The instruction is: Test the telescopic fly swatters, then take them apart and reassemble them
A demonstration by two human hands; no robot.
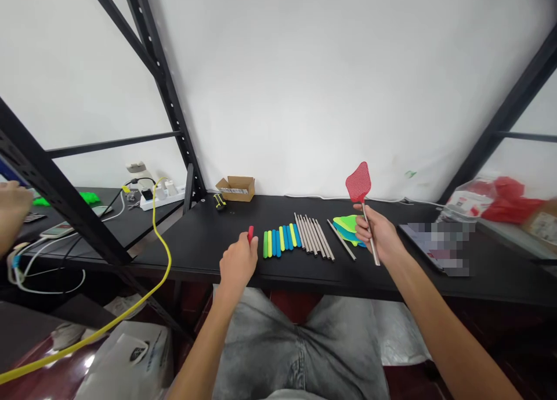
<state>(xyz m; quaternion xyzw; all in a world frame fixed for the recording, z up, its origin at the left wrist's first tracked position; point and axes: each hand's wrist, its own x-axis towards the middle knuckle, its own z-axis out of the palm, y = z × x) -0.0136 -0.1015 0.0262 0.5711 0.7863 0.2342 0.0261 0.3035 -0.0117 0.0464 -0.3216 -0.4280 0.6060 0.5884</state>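
Note:
My right hand is closed round the metal rod of a fly swatter with a red perforated head, held upright above the table. In my closed left hand is a red handle sleeve, its top end showing above the fingers. Just right of that hand lies a row of green, yellow and blue handle sleeves. Beside them several metal rods lie side by side, and one single rod lies apart. Green and blue swatter heads are stacked behind the right hand, which partly hides them.
An open cardboard box and a black-and-yellow object stand at the back left. A blurred flat device lies at right, near red items in plastic. A yellow cable hangs at left. Another person's hand shows far left.

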